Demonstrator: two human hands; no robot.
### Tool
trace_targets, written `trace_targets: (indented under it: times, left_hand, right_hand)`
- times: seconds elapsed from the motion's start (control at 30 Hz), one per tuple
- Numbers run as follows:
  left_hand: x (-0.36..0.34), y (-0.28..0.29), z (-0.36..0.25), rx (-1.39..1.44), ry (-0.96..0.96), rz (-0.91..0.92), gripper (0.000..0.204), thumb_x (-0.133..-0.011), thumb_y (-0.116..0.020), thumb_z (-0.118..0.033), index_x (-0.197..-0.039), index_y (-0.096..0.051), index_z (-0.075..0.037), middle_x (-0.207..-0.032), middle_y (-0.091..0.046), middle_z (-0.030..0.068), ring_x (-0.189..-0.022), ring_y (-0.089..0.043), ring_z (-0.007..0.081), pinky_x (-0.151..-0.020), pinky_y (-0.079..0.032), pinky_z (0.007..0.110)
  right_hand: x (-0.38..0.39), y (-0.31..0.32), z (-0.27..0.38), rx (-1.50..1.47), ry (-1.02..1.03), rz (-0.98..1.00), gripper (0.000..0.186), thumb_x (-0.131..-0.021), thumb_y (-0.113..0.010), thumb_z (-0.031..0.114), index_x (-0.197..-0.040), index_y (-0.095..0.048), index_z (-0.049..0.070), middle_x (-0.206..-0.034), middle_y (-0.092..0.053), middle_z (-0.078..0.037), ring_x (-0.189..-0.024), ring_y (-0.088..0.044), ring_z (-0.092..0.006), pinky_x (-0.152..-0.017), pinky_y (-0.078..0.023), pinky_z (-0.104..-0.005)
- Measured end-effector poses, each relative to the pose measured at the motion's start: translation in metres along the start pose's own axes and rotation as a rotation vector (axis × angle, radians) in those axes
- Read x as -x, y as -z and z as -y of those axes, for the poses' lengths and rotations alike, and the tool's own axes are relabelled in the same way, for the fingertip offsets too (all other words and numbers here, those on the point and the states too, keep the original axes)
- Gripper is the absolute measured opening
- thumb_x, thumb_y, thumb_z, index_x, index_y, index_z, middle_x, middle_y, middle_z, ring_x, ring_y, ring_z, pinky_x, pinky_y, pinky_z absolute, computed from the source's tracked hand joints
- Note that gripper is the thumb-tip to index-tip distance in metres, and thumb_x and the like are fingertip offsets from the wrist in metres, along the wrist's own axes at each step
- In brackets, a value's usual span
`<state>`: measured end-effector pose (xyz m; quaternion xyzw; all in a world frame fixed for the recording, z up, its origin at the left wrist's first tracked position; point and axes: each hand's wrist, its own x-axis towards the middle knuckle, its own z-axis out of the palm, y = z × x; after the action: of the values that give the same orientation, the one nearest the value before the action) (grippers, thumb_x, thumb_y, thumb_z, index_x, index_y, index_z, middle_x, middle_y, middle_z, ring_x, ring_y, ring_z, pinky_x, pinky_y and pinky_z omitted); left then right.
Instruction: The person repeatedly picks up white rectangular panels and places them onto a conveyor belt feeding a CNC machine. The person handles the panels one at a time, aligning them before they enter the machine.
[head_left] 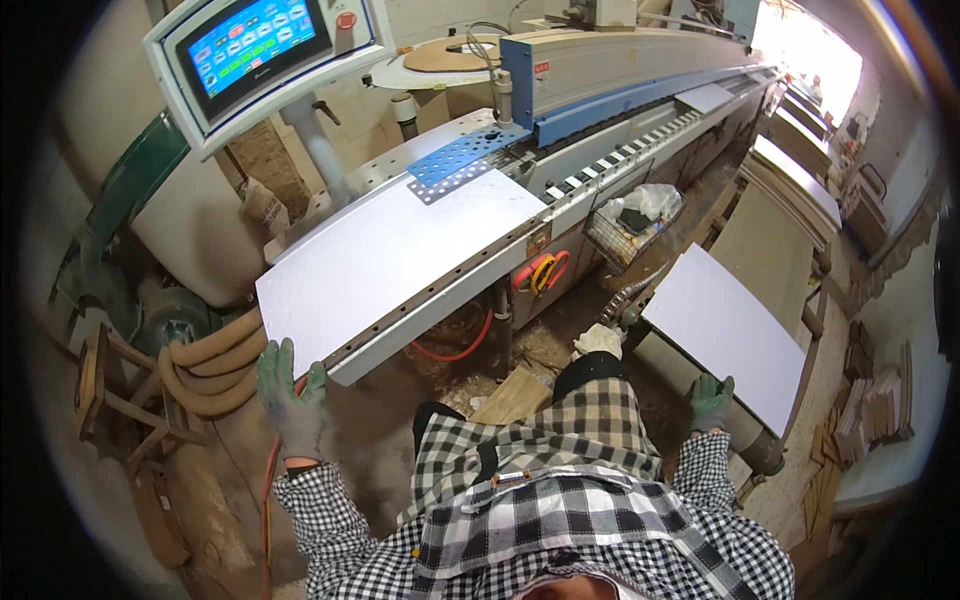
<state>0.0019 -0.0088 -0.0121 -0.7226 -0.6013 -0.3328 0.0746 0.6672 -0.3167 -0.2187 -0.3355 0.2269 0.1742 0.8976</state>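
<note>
A white panel [400, 240] lies flat on the bed of a long machine, its far end by a blue perforated plate [458, 152]. At its near left corner is my left hand [292, 395] in a green and grey glove. Its fingers are apart, with the fingertips against the panel's end edge. To my right, a second white panel [730, 335] lies on a roller stand. My gloved right hand [711, 402] has its fingers curled on this panel's near edge; its palm side is hidden.
A control screen [255, 50] stands at upper left. Scissors [541, 272] with coloured handles hang on the machine's side, near a wire basket [632, 225]. Thick hoses [205, 370] coil at left. Stacked boards [790, 185] stand at far right, with wood offcuts [868, 400] by the wall.
</note>
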Motion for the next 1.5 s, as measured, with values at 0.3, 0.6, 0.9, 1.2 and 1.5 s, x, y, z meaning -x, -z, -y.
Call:
trace_targets:
  times: [0.3, 0.6, 0.9, 1.2, 1.5]
  left_hand:
    - [0.010, 0.013, 0.020, 0.203, 0.088, 0.087, 0.054, -0.095, -0.067, -0.029, -0.146, -0.054, -0.016, -0.149, -0.050, 0.0192, -0.139, -0.044, 0.0373, -0.115, -0.037, 0.049]
    - [0.004, 0.021, 0.020, 0.182, 0.081, 0.142, 0.053, -0.096, -0.068, -0.028, -0.146, -0.055, -0.017, -0.150, -0.051, 0.0151, -0.141, -0.043, 0.0346, -0.116, -0.036, 0.046]
    - [-0.014, -0.002, -0.014, 0.135, -0.004, 0.102, 0.053, -0.091, -0.072, -0.035, -0.139, -0.062, -0.015, -0.141, -0.059, 0.0155, -0.136, -0.047, 0.0372, -0.114, -0.036, 0.050]
    - [-0.041, -0.038, -0.088, 0.053, -0.080, 0.101, 0.057, -0.092, -0.068, -0.046, -0.137, -0.062, -0.011, -0.137, -0.060, 0.0194, -0.134, -0.049, 0.0393, -0.115, -0.035, 0.051]
    - [-0.059, -0.061, -0.115, 0.135, -0.230, 0.156, 0.062, -0.094, -0.065, -0.043, -0.144, -0.053, -0.009, -0.142, -0.055, 0.0187, -0.137, -0.046, 0.0404, -0.117, -0.033, 0.051]
  right_hand:
    - [-0.038, -0.001, 0.032, 0.047, -0.047, 0.118, 0.034, -0.091, -0.072, 0.051, -0.105, -0.068, 0.020, -0.100, -0.070, -0.004, -0.103, -0.066, -0.0228, -0.090, -0.057, -0.0416]
    - [-0.037, 0.009, 0.038, 0.094, 0.089, 0.093, 0.053, -0.097, -0.066, 0.039, -0.144, -0.048, 0.022, -0.148, -0.041, -0.015, -0.138, -0.045, -0.0365, -0.107, -0.050, -0.0540]
    - [-0.021, 0.007, 0.049, 0.180, 0.048, 0.072, 0.059, -0.095, -0.069, 0.041, -0.146, -0.047, 0.023, -0.153, -0.038, -0.017, -0.135, -0.048, -0.0384, -0.109, -0.048, -0.0488]
    - [-0.050, 0.042, 0.048, 0.137, 0.029, 0.180, 0.043, -0.094, -0.068, 0.033, -0.133, -0.058, 0.016, -0.146, -0.047, -0.012, -0.126, -0.050, -0.0418, -0.109, -0.046, -0.0541]
    - [-0.005, 0.043, 0.056, 0.123, 0.016, 0.239, 0.029, -0.098, -0.062, 0.025, -0.123, -0.067, 0.012, -0.134, -0.059, -0.006, -0.128, -0.050, -0.0460, -0.113, -0.042, -0.0597]
